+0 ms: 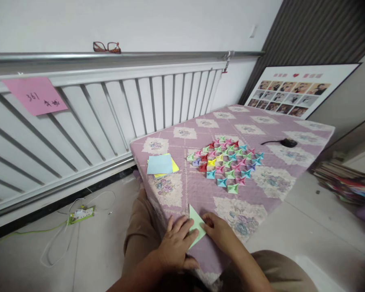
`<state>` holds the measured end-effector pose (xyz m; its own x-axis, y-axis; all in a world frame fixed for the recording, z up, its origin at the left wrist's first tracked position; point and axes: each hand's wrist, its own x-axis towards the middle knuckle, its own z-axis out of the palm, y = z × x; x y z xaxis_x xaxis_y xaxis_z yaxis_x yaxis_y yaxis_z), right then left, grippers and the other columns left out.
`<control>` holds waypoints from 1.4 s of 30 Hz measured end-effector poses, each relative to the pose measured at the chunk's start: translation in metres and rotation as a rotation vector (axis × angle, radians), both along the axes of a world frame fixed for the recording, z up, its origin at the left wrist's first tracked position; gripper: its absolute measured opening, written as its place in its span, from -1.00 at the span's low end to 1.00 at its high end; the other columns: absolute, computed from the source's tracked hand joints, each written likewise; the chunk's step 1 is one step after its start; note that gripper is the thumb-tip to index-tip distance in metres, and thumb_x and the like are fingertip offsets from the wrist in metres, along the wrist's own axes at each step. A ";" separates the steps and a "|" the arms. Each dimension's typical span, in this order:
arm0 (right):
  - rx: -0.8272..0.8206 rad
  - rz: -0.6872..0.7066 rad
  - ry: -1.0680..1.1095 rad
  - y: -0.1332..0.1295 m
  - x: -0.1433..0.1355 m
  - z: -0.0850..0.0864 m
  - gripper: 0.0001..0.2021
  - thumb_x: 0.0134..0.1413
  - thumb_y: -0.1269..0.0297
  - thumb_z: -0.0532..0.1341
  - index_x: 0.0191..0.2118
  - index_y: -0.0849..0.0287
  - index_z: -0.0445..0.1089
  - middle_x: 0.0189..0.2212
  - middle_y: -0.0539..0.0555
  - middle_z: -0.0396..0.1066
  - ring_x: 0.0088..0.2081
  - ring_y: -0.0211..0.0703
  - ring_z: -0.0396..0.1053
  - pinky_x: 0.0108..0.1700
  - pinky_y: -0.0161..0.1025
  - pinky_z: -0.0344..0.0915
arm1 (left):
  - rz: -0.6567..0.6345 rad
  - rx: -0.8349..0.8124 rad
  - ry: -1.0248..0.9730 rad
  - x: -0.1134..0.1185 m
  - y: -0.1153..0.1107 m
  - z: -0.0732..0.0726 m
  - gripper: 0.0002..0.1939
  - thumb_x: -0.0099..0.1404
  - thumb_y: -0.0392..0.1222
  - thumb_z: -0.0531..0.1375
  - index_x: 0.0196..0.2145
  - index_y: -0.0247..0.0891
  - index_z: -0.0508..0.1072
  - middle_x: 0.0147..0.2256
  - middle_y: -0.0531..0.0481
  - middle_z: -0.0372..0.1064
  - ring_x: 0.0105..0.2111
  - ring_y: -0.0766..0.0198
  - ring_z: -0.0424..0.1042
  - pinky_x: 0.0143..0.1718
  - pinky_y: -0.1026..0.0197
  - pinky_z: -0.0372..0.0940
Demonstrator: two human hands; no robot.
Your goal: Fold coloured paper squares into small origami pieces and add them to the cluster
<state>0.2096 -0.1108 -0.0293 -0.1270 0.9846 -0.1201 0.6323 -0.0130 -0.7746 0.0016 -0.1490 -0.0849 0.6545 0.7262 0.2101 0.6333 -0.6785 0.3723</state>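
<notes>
A pale green sheet of paper (196, 221), folded into a triangle, lies on the near end of the table. My left hand (177, 243) rests flat with fingers spread, its fingertips pressing on the paper's left side. At the right corner, my right hand (216, 228) has its fingers curled together, pinching the paper's edge. Beyond them stand several small folded paper pieces (228, 162) in green, pink, red, blue and yellow, set out in rows. To the left is a small stack of square paper (159, 164), light blue on top with yellow beneath.
A floral purple cloth (197, 186) covers the table. A black object with a thin tail (288, 142) lies on its right side. Behind is a white radiator (152, 101) with a pink note (35, 95); glasses (107, 47) sit on the pipe. A power strip (81, 215) is on the floor.
</notes>
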 end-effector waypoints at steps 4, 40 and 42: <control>-0.087 -0.079 0.300 -0.007 0.007 -0.002 -0.78 -0.14 0.15 0.22 -0.35 0.16 0.44 -0.64 -0.12 0.27 -0.55 -0.25 0.22 -0.45 -0.30 0.15 | 0.070 -0.117 -0.121 -0.006 -0.011 -0.002 -0.23 0.21 0.32 0.07 0.25 -0.13 0.13 0.28 -0.19 0.00 0.26 -0.13 -0.05 0.24 -0.29 -0.24; 0.363 -0.430 0.470 -0.054 -0.017 0.020 -0.66 0.08 0.10 0.21 -0.06 0.11 0.28 -0.23 0.10 0.37 -0.26 -0.16 0.36 -0.20 -0.19 0.34 | 0.689 -0.964 -1.065 0.044 0.003 0.086 -0.70 0.03 0.01 0.27 -0.58 -0.29 0.37 -0.74 0.15 0.16 -0.70 0.42 0.08 -0.60 0.31 -0.02; 0.526 -0.336 0.263 -0.056 -0.012 0.029 -0.75 0.12 0.17 0.18 -0.09 0.10 0.31 -0.11 0.16 0.34 -0.10 -0.08 0.33 -0.08 -0.11 0.31 | 0.667 -0.972 -1.035 0.042 0.003 0.087 -0.72 0.03 0.00 0.26 -0.52 -0.31 0.42 -0.70 0.10 0.25 -0.68 0.40 0.15 -0.60 0.31 0.03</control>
<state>0.1976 -0.1667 -0.0005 0.2367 0.8947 0.3787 0.4495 0.2447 -0.8591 0.0435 -0.1464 0.0026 0.0462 0.9336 -0.3552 -0.0879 0.3580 0.9296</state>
